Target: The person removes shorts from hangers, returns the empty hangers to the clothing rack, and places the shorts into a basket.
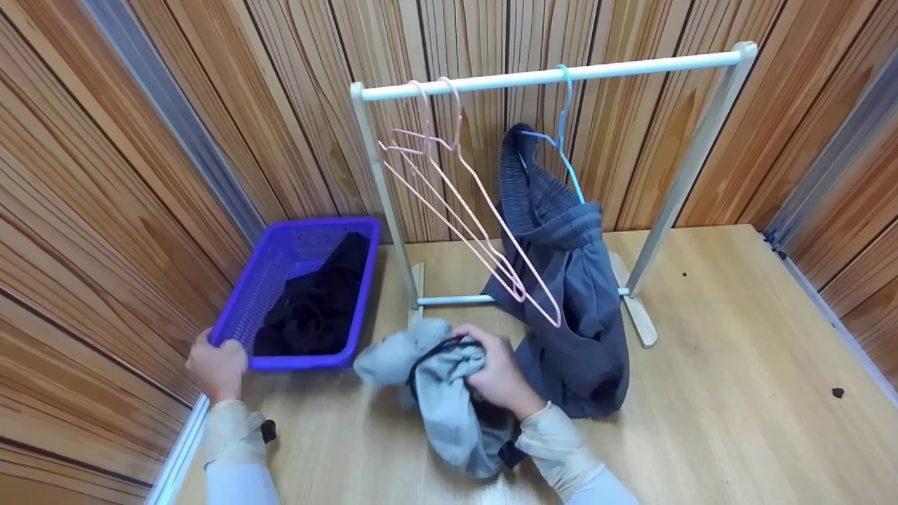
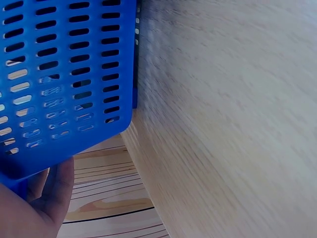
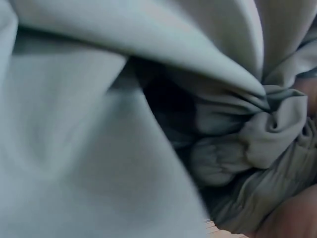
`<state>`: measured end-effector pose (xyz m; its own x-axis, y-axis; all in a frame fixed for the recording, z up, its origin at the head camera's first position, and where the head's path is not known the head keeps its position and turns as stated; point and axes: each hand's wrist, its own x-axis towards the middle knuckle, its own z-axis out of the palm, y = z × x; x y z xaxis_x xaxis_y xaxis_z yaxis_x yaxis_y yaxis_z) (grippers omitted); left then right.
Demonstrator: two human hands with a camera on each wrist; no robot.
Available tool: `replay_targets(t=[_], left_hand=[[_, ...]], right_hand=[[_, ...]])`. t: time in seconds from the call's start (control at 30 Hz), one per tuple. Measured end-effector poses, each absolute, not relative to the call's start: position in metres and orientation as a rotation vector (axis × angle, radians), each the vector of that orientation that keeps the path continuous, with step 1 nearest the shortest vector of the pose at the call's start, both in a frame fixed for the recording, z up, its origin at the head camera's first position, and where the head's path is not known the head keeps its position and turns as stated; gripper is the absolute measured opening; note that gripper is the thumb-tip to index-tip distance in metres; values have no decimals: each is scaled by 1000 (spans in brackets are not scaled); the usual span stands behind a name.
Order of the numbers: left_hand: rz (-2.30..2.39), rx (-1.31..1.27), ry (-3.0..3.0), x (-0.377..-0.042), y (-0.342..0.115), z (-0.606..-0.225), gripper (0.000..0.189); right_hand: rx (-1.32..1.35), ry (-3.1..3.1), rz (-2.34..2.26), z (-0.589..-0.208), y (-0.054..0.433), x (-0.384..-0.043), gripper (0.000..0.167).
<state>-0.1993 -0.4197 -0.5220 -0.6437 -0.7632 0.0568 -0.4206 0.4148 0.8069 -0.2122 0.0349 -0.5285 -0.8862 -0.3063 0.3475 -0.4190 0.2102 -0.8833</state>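
Note:
My left hand (image 1: 219,366) grips the near left corner of a purple plastic basket (image 1: 302,362), which looks blue in the left wrist view. A black garment (image 1: 312,308) lies bunched inside it. To the right, my right hand (image 1: 499,372) holds a crumpled light grey-green garment (image 1: 449,414) by its gathered, elastic-looking edge, above the floor. Folds of that cloth fill the right wrist view, with a dark opening among them. Behind this hand, dark grey trousers or shorts (image 1: 582,301) with an elastic waistband hang from a blue hanger (image 1: 561,140), tilted to one side.
A small rack (image 1: 547,78) with a white bar and wooden legs stands by the panelled wall (image 1: 309,105). Two pink hangers (image 1: 456,210) hang from its left part, in front of the trousers. Small dark bits (image 1: 838,393) lie on the wooden floor (image 1: 736,393) at the right.

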Motion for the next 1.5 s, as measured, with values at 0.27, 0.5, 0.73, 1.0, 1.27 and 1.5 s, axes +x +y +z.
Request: replay_targets(t=[0.27, 0.5, 0.73, 1.0, 1.27, 1.5], left_hand=[[-1152, 1009, -2247, -201, -419, -522, 63], [-1174, 1020, -2224, -200, -419, -523, 65], [-1149, 1008, -2237, -204, -418, -525, 63], [-1173, 996, -2218, -201, -417, -523, 64], [-1137, 1022, -2217, -198, -419, -525, 61], [-1096, 997, -2222, -201, -419, -527, 60]], right_hand=[[488, -2043, 2246, -510, 35, -219, 56], [434, -1903, 2312, -487, 27, -220, 45], [466, -1721, 2258, -463, 7, -226, 39], [506, -1490, 2296, -430, -30, -240, 38], [521, -1424, 2214, -392, -73, -258, 35], [510, -1398, 2067, -373, -112, -274, 37]])
